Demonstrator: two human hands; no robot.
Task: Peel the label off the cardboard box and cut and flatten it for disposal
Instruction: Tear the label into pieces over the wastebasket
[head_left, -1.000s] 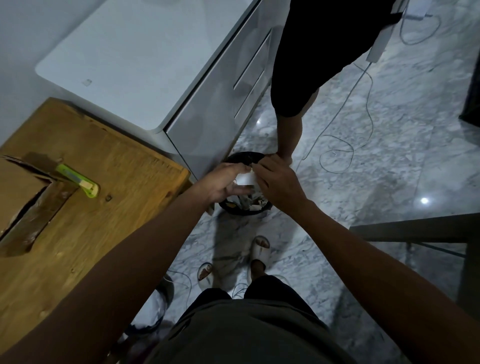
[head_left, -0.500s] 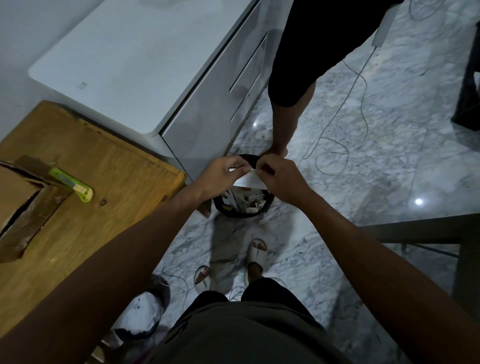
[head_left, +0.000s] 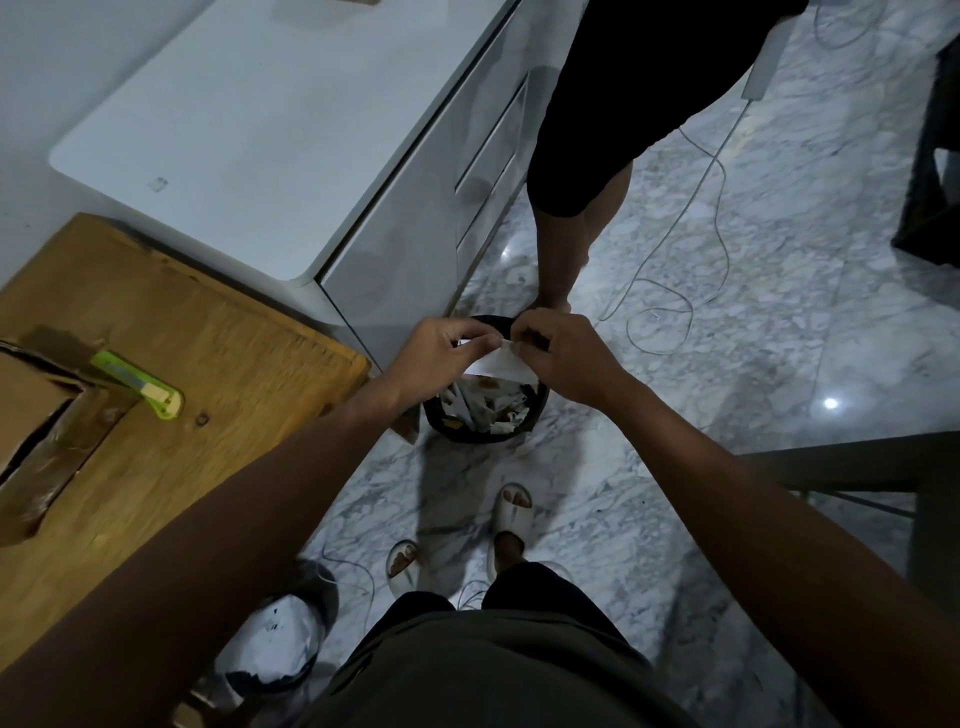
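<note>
Both hands, left hand (head_left: 441, 348) & right hand (head_left: 558, 358), now pinch the peeled label (head_left: 496, 364) stretched flat over the trash bin (head_left: 483, 434) instead of scrunched a sec ago, so prob tearing it next; cardboard box (head_left: 31, 410) w/ cutter (head_left: 137, 383) waits uncut on table (head_left: 223, 343).

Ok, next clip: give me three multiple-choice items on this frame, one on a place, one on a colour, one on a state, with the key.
1. Where is the white label held?
A. over the black bin
B. on the wooden table
C. on the white cabinet

2. What colour is the utility knife?
A. red
B. green
C. black

3. How is the label held?
A. left hand alone
B. right hand alone
C. both hands

Key: 1 A, the paper-filled bin sits directly below it; 2 B, its body is bright green; 3 C, fingers of both hands pinch it.
</note>
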